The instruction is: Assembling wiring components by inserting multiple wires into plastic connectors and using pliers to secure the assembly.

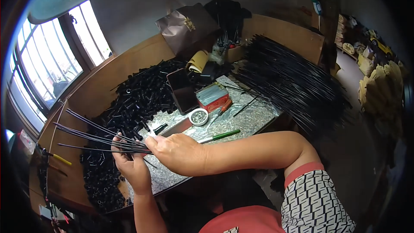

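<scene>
Several thin black rods fan out to the left from between my hands. My left hand is closed on them from below, thumb and fingers curled round the bundle. My right hand grips the rods' right ends, and its fingers are mostly hidden behind the back of the hand. Just beyond the hands, a short black piece lies on the speckled worktop. A tool with a green handle lies beyond my right wrist. Further off stands a small round dish of tiny shiny bits.
A large heap of short black tubes covers the left side. Long black rods are piled at the right. A phone leans beside a red box and a screwdriver. A wooden rim and brown bag stand behind.
</scene>
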A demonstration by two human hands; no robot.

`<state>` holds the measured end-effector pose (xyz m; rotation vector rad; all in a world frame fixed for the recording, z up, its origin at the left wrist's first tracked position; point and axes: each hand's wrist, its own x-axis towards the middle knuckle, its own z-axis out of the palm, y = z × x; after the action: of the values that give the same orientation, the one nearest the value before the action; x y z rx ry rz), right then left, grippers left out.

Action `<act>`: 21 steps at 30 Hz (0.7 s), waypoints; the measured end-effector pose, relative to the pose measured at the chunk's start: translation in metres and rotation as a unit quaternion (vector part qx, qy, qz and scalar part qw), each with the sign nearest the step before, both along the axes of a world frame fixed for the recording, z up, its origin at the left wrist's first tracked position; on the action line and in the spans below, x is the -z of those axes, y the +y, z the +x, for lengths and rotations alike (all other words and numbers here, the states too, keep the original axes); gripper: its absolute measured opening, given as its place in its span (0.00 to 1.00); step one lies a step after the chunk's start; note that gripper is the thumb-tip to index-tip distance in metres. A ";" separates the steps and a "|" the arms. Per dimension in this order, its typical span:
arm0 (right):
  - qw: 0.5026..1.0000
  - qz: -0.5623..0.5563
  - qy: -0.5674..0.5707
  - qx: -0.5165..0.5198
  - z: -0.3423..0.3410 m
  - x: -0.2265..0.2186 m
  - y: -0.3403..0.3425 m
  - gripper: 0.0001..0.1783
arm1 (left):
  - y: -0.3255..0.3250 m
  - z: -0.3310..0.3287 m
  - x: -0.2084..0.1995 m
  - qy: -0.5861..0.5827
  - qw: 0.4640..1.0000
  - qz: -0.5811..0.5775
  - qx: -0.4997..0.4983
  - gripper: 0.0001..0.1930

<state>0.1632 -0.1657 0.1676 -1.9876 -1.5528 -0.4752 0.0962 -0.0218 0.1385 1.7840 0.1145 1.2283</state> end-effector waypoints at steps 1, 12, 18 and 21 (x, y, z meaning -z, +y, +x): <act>0.998 -0.009 0.056 -0.021 0.000 0.001 -0.002 0.15 | -0.005 0.001 0.000 0.009 1.000 0.022 -0.015 0.19; 0.979 0.024 0.008 0.205 0.089 0.052 -0.114 0.17 | 0.007 -0.026 -0.017 0.035 0.995 -0.087 0.038 0.06; 0.782 -0.288 -0.038 0.551 0.172 0.103 -0.243 0.11 | -0.001 -0.024 -0.018 0.044 0.992 -0.101 0.066 0.06; 0.770 -0.324 0.000 0.550 0.175 0.104 -0.264 0.10 | -0.002 -0.027 -0.019 0.051 0.992 -0.096 0.066 0.06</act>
<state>0.3379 -0.4299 0.0633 -3.3464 -0.3267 -0.3568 0.0693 -0.0236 0.1574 1.6597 0.1649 0.9977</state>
